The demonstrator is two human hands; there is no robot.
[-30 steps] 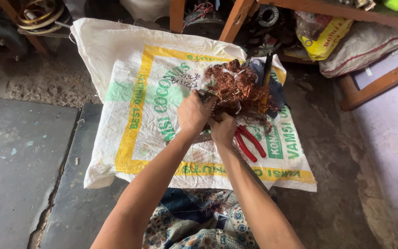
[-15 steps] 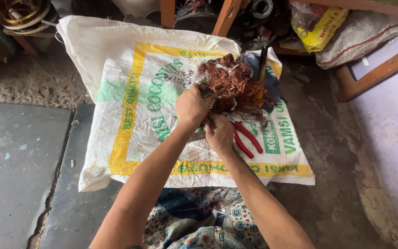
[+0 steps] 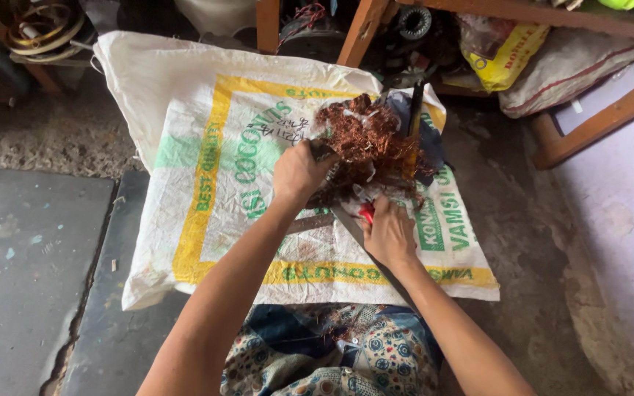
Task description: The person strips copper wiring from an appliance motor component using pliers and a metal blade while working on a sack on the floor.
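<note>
A tangle of copper wire (image 3: 367, 139) lies on a white woven sack (image 3: 207, 139) with a yellow border, spread on the floor. My left hand (image 3: 299, 172) is closed on the tangle's left edge, where a grey metal piece (image 3: 323, 150) shows. My right hand (image 3: 389, 233) rests just below the tangle, fingers curled over red-handled pliers (image 3: 366, 213); only a bit of red handle shows. A long flat metal strip (image 3: 346, 224) runs under my right hand. A dark tool (image 3: 414, 110) stands at the tangle's right side.
Wooden bench legs (image 3: 267, 26) stand behind the sack, with a yellow bag (image 3: 504, 55) and a grey-white sack (image 3: 581, 66) beneath. Coiled wire (image 3: 42, 29) sits top left. A dark stone slab (image 3: 23, 271) lies left; a pale board (image 3: 625, 220) lies right. Patterned cloth (image 3: 332, 359) covers my lap.
My right hand has moved from the tangle down onto the red-handled pliers, which earlier lay uncovered on the sack. My left hand stays at the wire.
</note>
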